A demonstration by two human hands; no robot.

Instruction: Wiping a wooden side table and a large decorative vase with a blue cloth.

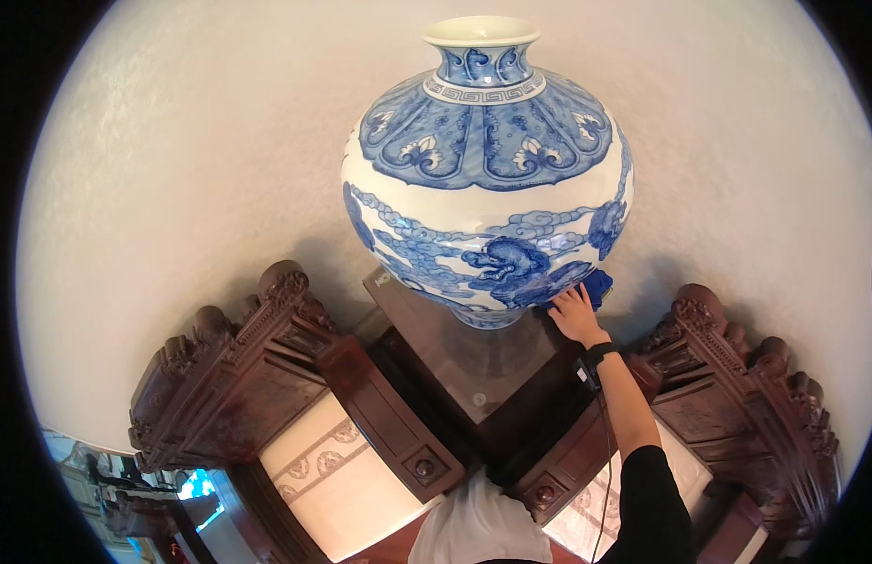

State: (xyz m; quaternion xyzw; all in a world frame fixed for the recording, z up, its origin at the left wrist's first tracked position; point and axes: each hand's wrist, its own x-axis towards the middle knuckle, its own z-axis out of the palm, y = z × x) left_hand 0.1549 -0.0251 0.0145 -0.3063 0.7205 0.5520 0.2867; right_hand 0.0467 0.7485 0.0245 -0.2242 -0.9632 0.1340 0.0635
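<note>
A large blue-and-white porcelain vase (487, 188) stands upright on a square table (492, 376) with a grey, shiny top. From the right my arm, in a black sleeve, reaches to the lower side of the vase. My right hand (579, 318) is closed on a blue cloth (597, 286) there, its fingers bent close against the vase's curve. The cloth is partly hidden behind the fingers and the vase. A black band (600, 352) circles my right wrist, and a cable hangs from it. My left hand is out of view.
Carved dark wooden chairs flank the table, one left (389, 414) and one right (586, 461), with pale patterned seat cushions (337, 479). Their high backs stand near the beige wall (201, 169) behind the vase. White fabric (483, 526) hangs at the lower middle.
</note>
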